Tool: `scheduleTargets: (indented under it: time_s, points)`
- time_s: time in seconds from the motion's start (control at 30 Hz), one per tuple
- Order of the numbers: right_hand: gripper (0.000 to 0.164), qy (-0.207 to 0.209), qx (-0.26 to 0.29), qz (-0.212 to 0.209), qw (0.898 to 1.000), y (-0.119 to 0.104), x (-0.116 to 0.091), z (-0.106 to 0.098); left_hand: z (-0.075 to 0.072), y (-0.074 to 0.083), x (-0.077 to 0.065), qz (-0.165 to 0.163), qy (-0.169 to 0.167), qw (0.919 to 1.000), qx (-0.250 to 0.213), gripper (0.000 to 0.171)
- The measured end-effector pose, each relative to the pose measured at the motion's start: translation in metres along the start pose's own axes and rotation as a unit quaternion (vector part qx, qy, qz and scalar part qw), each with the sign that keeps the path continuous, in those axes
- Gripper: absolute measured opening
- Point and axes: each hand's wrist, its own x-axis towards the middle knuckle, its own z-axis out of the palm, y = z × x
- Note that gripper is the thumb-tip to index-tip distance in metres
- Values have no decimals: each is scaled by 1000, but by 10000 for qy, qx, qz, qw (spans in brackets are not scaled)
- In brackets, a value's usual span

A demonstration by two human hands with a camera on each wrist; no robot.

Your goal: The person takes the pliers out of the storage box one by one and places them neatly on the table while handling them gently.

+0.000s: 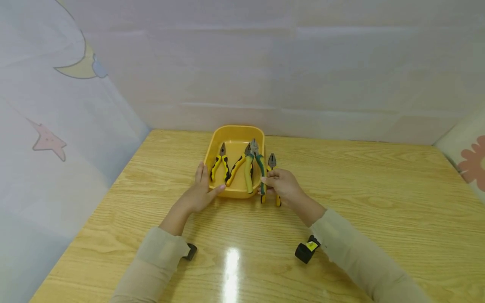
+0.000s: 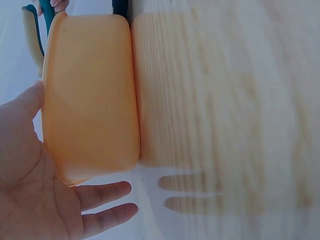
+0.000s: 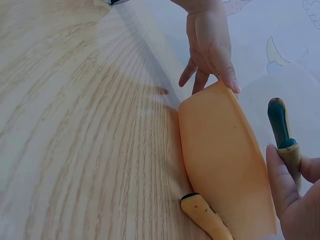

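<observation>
A yellow plastic basin (image 1: 235,194) stands at the table's far side. My left hand (image 1: 197,195) rests at its near left corner; in the left wrist view the thumb (image 2: 31,100) touches the rim and the fingers reach straight along the side. By one green handle, my right hand (image 1: 284,184) pinches green-and-yellow pliers (image 1: 248,174) over the basin's right edge, head pointing away. Inside lie yellow-and-black long-nose pliers (image 1: 214,168) and another yellow-and-black pair (image 1: 235,169), its head partly behind the held pliers. More yellow-and-black pliers (image 1: 272,160) lie on the table right of the basin, partly hidden by my right hand.
The wood-grain table (image 1: 371,202) ends at a pale cloth backdrop (image 1: 341,75) behind the basin. Black wrist cameras sit at my left cuff (image 1: 190,251) and right cuff (image 1: 306,251). Light glares off the table's front middle.
</observation>
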Motion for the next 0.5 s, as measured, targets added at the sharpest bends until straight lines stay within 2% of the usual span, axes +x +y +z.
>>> scheduleTargets:
  time_s: [0.13, 0.2, 0.5]
  points:
    - [35, 95, -336, -15, 9994, 3, -1, -6, 0, 0, 0, 7, 0, 10000, 32, 93]
    - [33, 93, -401, -27, 9991, 5, -2, -9, 0, 0, -1, -2, -3, 10000, 54, 93]
    - [22, 14, -223, 10, 9998, 8, -5, -16, -1, 0, -2, 78, 13, 10000, 25, 93]
